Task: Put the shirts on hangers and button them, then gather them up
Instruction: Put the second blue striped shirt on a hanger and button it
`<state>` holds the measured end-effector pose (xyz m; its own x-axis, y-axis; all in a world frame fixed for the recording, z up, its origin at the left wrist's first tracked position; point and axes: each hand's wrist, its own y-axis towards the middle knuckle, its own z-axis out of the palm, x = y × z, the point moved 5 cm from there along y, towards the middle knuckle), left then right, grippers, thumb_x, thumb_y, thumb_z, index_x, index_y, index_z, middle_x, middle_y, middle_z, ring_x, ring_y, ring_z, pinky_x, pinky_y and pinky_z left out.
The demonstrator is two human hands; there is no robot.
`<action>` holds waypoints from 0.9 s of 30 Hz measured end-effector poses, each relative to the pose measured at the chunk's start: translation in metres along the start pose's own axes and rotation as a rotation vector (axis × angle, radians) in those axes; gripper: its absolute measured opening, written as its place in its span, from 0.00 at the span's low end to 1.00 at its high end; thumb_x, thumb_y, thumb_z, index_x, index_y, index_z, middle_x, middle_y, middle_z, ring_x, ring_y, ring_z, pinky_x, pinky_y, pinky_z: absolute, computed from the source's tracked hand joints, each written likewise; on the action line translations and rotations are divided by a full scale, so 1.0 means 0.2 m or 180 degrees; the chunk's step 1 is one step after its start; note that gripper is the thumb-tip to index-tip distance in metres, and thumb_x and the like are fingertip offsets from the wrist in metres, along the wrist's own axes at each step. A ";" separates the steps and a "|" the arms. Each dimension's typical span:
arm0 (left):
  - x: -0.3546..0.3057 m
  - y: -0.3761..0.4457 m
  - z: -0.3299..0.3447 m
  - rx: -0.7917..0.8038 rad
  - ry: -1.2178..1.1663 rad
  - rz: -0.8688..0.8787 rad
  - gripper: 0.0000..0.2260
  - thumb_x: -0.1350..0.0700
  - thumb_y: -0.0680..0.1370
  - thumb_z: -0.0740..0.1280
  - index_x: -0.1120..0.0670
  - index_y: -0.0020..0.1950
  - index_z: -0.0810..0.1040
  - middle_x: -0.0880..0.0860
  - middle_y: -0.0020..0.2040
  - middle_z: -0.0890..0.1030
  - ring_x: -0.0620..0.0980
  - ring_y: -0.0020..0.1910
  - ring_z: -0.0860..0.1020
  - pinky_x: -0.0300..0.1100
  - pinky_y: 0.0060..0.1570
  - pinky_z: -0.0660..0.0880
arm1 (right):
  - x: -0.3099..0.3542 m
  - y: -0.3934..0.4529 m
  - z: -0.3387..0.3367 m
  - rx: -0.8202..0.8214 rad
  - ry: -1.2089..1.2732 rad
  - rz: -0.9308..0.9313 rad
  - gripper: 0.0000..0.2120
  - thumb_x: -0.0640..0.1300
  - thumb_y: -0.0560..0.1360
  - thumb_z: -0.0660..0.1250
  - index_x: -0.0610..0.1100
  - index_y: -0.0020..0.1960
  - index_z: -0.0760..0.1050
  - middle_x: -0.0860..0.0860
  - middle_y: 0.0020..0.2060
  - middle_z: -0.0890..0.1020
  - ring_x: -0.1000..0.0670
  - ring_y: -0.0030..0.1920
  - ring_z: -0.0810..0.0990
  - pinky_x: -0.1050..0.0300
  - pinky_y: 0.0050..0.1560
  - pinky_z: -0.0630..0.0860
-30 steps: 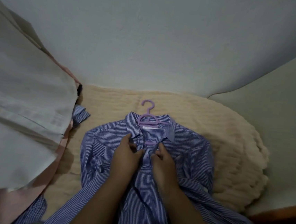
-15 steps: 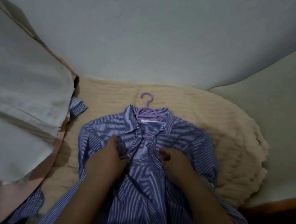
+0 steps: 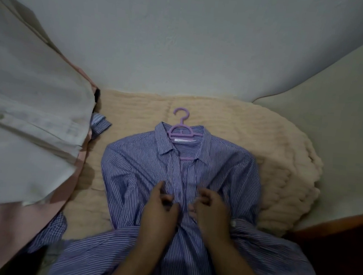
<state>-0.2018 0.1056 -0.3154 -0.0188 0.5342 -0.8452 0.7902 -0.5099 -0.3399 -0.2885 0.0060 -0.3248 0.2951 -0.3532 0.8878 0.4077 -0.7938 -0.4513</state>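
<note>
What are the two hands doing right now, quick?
Left hand: fingers curled, pinching the front edge of the striped shirt.
Right hand: fingers curled, pinching the shirt's other front edge.

Left hand (image 3: 160, 210) and right hand (image 3: 210, 209) side by side, fingers curled.

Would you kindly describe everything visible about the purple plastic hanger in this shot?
The purple plastic hanger lies flat on the cream fluffy blanket, threaded inside the blue-and-white striped shirt. Its hook points away from the person, clear of the collar, with its tip curling left. The arched neck and a crossbar show in the open collar; a lower bar peeks out beneath, where the placket is unfastened. Its shoulders are hidden under the fabric. Neither hand touches it; both work lower on the shirt front.
</note>
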 end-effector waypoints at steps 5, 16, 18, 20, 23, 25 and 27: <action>-0.04 0.02 0.00 -0.0138 0.0091 0.0348 0.35 0.54 0.75 0.71 0.47 0.77 0.56 0.43 0.47 0.75 0.39 0.41 0.76 0.30 0.37 0.70 | -0.01 -0.03 0.00 -0.0163 -0.0611 -0.0357 0.13 0.32 0.73 0.65 0.51 0.47 0.73 0.50 0.42 0.80 0.47 0.46 0.80 0.50 0.50 0.78; -0.05 0.02 0.03 -0.0227 0.0361 0.0678 0.25 0.55 0.74 0.70 0.48 0.70 0.66 0.43 0.45 0.75 0.40 0.41 0.77 0.41 0.42 0.77 | 0.03 0.04 -0.01 0.0212 -0.1864 -0.0606 0.09 0.34 0.73 0.64 0.41 0.51 0.76 0.49 0.43 0.78 0.50 0.44 0.77 0.61 0.45 0.72; -0.05 0.03 0.03 -0.0199 0.0433 0.0698 0.26 0.54 0.74 0.72 0.47 0.69 0.66 0.42 0.45 0.75 0.40 0.41 0.77 0.43 0.43 0.77 | 0.03 0.04 -0.01 0.0219 -0.1931 -0.0535 0.07 0.35 0.73 0.65 0.43 0.49 0.75 0.50 0.42 0.78 0.50 0.44 0.77 0.61 0.45 0.72; -0.06 0.04 0.03 -0.0214 0.0413 0.0698 0.25 0.55 0.74 0.71 0.48 0.69 0.67 0.43 0.44 0.77 0.41 0.40 0.77 0.42 0.43 0.77 | 0.04 0.04 0.00 0.0150 -0.1861 -0.0491 0.07 0.34 0.72 0.65 0.44 0.47 0.74 0.51 0.42 0.78 0.50 0.44 0.77 0.60 0.44 0.72; -0.05 0.07 0.00 -0.0401 0.0196 0.0578 0.20 0.59 0.75 0.69 0.51 0.65 0.70 0.45 0.38 0.81 0.41 0.38 0.79 0.31 0.39 0.73 | 0.03 0.07 0.00 0.0015 -0.1266 -0.0263 0.09 0.33 0.69 0.66 0.47 0.41 0.72 0.47 0.41 0.80 0.45 0.40 0.79 0.51 0.43 0.77; -0.04 0.09 -0.03 -0.0508 -0.0285 0.0387 0.17 0.59 0.74 0.70 0.53 0.62 0.72 0.47 0.35 0.83 0.43 0.35 0.80 0.32 0.40 0.73 | 0.04 0.08 0.01 0.0007 -0.0798 -0.0143 0.11 0.32 0.68 0.67 0.47 0.40 0.71 0.43 0.39 0.80 0.42 0.38 0.79 0.45 0.41 0.78; -0.06 0.08 -0.06 -0.0561 -0.0909 0.0240 0.15 0.60 0.74 0.71 0.53 0.58 0.74 0.49 0.36 0.84 0.44 0.35 0.81 0.39 0.43 0.76 | 0.08 0.10 0.03 -0.0081 -0.0590 -0.0218 0.11 0.32 0.67 0.68 0.47 0.39 0.71 0.44 0.36 0.79 0.39 0.38 0.80 0.42 0.40 0.79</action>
<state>-0.1822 0.0992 -0.3064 -0.1072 0.2764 -0.9550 0.8892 -0.4030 -0.2165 -0.2704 -0.0122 -0.3203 0.4225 -0.2026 0.8834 0.4109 -0.8259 -0.3859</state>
